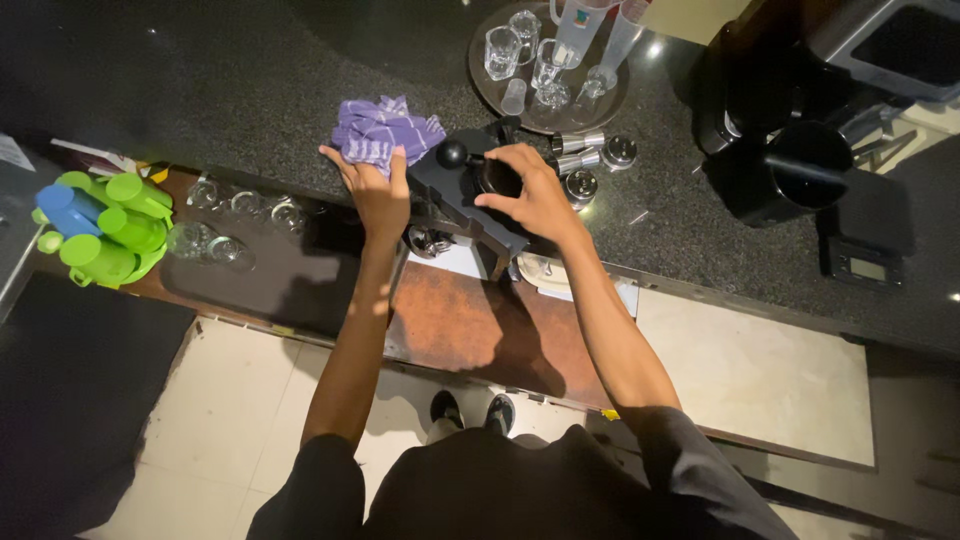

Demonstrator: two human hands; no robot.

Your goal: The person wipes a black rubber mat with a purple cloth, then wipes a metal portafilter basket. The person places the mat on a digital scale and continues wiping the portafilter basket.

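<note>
On counter, left hand [375,190] gripping purple cloth [383,130]

We see a purple cloth [385,133] with thin pale stripes lying on a black countertop [200,80] flecked with tiny light specks. Beside the cloth stands a matte black press [470,190] with a glossy black round knob [451,154]. The round tray [485,85] is grey-brown, and the glasses [520,50] on it are clear. Near it we find shiny silver metal cups [585,160]. At the far left, the plastic cups [110,230] are bright green, one of them blue. The lower shelf [450,325] is reddish brown, the floor tiles [200,430] are cream, and our sleeves [690,470] are dark grey.
</note>
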